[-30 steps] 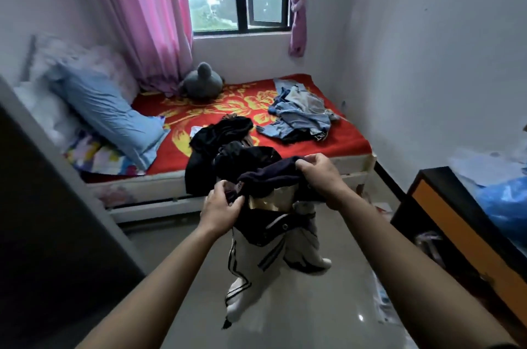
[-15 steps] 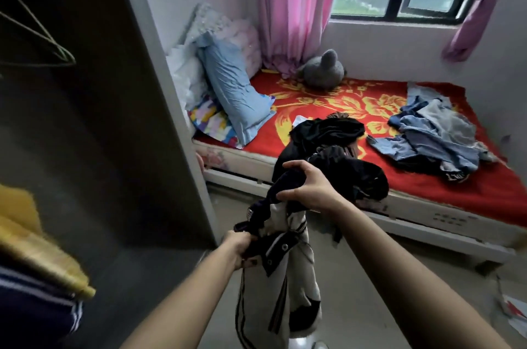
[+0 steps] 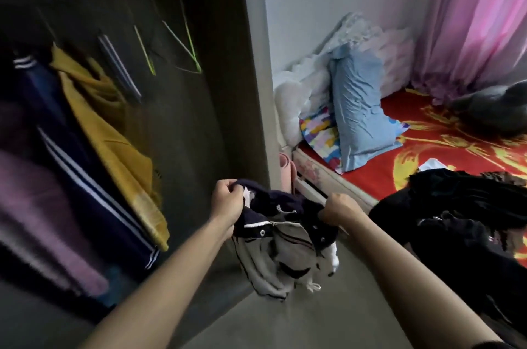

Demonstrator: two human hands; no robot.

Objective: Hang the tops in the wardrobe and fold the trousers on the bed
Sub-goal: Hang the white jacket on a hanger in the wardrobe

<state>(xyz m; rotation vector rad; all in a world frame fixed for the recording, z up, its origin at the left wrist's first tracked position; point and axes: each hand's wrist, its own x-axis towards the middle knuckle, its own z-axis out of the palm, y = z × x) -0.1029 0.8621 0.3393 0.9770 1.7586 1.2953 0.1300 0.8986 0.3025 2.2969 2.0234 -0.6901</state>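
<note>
A navy and white jacket (image 3: 285,237) with snap buttons hangs bunched between my hands, in front of the open wardrobe (image 3: 185,135). My left hand (image 3: 228,203) grips its navy collar at the left. My right hand (image 3: 339,209) grips the navy fabric at the right. Inside the wardrobe, empty green hangers (image 3: 185,49) hang from the rail beside a yellow top (image 3: 114,132) and a navy striped top (image 3: 74,166). A heap of black clothes (image 3: 462,214) lies at the near edge of the red bed (image 3: 399,166) on the right.
The wardrobe's grey side panel (image 3: 253,77) stands between the hanging space and the bed. A blue pillow (image 3: 359,109), white bedding and a grey plush toy (image 3: 496,112) lie at the bed's head, under a pink curtain (image 3: 479,15). Grey floor runs below my arms.
The view has swung left from the bed to the wardrobe's inside. My left hand has risen level with my right, and the jacket is now spread between them.
</note>
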